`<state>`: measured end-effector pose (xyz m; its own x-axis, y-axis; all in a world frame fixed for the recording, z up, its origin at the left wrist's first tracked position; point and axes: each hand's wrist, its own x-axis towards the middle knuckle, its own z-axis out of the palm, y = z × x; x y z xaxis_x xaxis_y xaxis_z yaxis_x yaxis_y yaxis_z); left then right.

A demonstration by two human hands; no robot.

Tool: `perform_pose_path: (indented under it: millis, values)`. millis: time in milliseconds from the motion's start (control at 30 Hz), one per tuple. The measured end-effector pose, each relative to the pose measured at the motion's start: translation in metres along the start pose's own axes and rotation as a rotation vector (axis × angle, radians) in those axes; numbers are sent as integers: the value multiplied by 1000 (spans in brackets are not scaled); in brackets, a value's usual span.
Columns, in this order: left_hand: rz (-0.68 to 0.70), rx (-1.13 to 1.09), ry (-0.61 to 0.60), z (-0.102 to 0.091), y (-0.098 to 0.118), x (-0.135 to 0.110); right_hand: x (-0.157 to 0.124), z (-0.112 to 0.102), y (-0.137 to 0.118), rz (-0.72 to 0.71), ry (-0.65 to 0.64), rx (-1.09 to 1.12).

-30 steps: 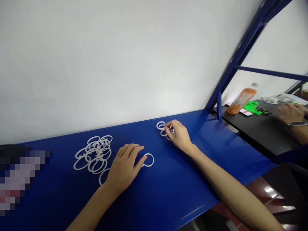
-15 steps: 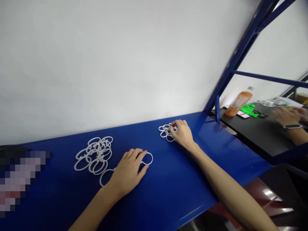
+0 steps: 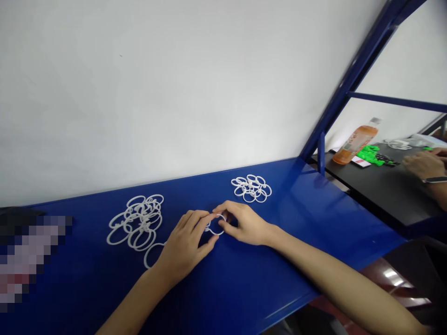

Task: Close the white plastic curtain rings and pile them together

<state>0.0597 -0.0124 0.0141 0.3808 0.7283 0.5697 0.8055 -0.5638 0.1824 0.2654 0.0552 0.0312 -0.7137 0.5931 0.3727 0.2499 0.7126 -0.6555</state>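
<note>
Between my two hands is a thin white ring [image 3: 217,234], low over the blue table. My left hand [image 3: 186,239] has its fingertips and thumb on the ring's left side. From the right, my right hand [image 3: 244,224] pinches the same ring's other side with thumb and forefinger. Another white ring [image 3: 145,256] shows partly from under my left wrist; whether it is joined to the held one is hidden. A loose, tangled pile of white rings [image 3: 141,225] lies to the left. Behind my right hand lies a flatter cluster of smaller-looking white rings [image 3: 250,185].
The blue table [image 3: 223,293] runs along a white wall [image 3: 181,83]. A blue metal frame [image 3: 335,104] rises at its right end. Beyond are a black table [image 3: 370,190], an orange drink bottle [image 3: 356,143], green pieces [image 3: 370,155] and another person's hand [image 3: 424,165].
My right hand has left the small cluster at the back and come down and left to the ring at my left hand. My left hand has barely moved.
</note>
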Motion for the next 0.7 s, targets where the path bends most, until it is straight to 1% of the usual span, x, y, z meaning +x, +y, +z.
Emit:
perform_pose_path:
  millis: [67, 167, 367, 500, 700]
  values:
    - [12, -15, 36, 1, 2, 0, 1, -1, 2, 47, 40, 34]
    - [-16, -68, 61, 2, 2, 0, 2, -2, 5, 88, 87, 14]
    - [-106, -182, 80, -4, -3, 4, 2, 0, 5, 120, 104, -66]
    - [-127, -200, 99, -7, -3, 7, 1, 1, 3, 95, 71, -54]
    - [-128, -189, 121, -8, 0, 8, -3, 5, 1, -52, 0, -11]
